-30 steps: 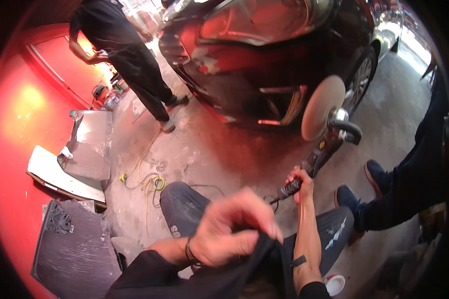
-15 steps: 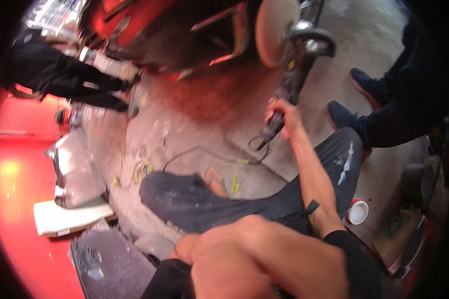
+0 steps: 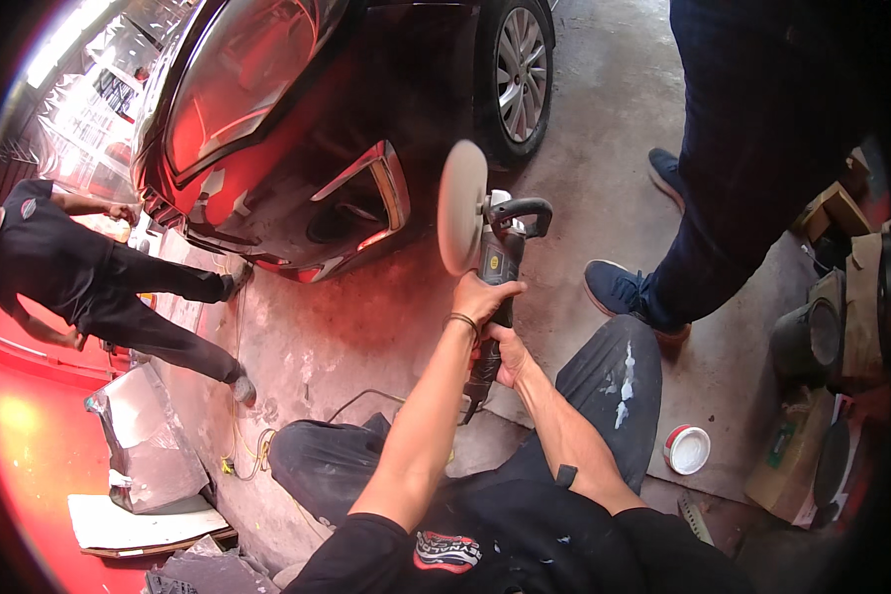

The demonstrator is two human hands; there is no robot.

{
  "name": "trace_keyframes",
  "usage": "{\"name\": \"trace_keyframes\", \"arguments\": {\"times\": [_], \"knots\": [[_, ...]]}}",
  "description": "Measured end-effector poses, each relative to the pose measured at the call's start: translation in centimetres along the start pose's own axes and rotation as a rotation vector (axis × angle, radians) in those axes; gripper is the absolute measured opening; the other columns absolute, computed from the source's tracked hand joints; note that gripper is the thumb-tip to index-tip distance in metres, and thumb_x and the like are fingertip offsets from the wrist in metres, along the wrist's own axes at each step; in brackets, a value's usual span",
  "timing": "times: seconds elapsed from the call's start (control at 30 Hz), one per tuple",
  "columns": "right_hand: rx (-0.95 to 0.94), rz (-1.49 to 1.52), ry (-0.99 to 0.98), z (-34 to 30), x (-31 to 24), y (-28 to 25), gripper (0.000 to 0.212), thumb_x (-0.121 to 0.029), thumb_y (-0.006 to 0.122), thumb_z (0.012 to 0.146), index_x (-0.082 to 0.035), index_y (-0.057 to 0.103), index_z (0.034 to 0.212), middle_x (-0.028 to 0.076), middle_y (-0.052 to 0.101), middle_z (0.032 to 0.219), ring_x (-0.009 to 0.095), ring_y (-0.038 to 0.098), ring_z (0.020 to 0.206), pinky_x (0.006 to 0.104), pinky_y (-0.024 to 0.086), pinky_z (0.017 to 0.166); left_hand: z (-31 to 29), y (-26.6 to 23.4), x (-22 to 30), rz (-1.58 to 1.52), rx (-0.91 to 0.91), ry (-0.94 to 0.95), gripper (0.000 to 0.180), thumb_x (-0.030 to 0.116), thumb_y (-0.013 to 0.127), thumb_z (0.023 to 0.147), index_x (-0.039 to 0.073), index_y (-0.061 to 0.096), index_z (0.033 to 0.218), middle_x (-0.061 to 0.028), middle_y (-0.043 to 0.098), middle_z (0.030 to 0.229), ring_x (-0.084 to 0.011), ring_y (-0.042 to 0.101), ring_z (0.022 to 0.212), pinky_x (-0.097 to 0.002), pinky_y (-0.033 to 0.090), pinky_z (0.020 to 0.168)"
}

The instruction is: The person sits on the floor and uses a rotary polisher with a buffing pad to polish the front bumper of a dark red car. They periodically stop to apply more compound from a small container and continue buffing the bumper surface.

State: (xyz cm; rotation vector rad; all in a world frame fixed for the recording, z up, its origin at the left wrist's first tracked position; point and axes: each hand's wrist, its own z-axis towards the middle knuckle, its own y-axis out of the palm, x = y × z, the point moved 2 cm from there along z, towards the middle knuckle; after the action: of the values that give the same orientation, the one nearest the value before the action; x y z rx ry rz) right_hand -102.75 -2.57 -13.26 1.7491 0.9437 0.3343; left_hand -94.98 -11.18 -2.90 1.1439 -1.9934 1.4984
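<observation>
While the polisher (image 3: 495, 267) is clasped firmly by the left hand (image 3: 485, 295) and right hand (image 3: 505, 354), its pad (image 3: 461, 206) is best kept flat against the car (image 3: 297, 148).

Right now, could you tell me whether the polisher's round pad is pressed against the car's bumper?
No, the polisher is held by both hands with its pad in the air, apart from the dark bumper.

Brown cartons (image 3: 841, 297), apparently, far right
</observation>
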Motion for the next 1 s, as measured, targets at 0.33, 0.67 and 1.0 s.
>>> {"name": "trace_keyframes", "arguments": {"times": [0.33, 0.67, 1.0], "knots": [[-0.086, 0.187, 0.041, -3.8, -9.2, 3.3, 0.017, -0.023, 0.064, 0.085, -0.007, 0.060, 0.082, 0.004, 0.053, 0.068, 0.018, 0.055, 0.062, 0.0387, 0.052, 0.063, 2.7, 2.3, 8.8, 0.244, -0.036, -0.003, 0.066, 0.048, 0.087, 0.069, -0.004, 0.083, 0.109, -0.0262, 0.082, 0.112, -0.0380, 0.081, 0.104, -0.0453, 0.064, 0.093], [0.075, -0.246, -0.207, -3.7, -12.2, 8.0, 0.019, -0.021, 0.068, 0.089, -0.002, 0.069, 0.090, 0.014, 0.067, 0.074, 0.029, 0.068, 0.065, 0.0441, 0.059, 0.063, 3.0, -2.2, 11.6, -0.187, -0.075, 0.217, 0.051, 0.040, 0.091, 0.073, -0.003, 0.078, 0.098, -0.0081, 0.077, 0.090, -0.0184, 0.073, 0.081, -0.0375, 0.059, 0.076], [0.195, -0.171, -0.105, -0.7, 1.4, 1.3, 0.021, -0.022, 0.068, 0.091, 0.000, 0.068, 0.090, 0.013, 0.066, 0.072, 0.028, 0.067, 0.064, 0.0434, 0.057, 0.063, 1.5, 1.1, -3.7, -0.350, -0.121, -0.121, 0.052, 0.038, 0.096, 0.068, -0.003, 0.078, 0.094, -0.0093, 0.076, 0.089, -0.0200, 0.072, 0.076, -0.0373, 0.058, 0.071]]}}
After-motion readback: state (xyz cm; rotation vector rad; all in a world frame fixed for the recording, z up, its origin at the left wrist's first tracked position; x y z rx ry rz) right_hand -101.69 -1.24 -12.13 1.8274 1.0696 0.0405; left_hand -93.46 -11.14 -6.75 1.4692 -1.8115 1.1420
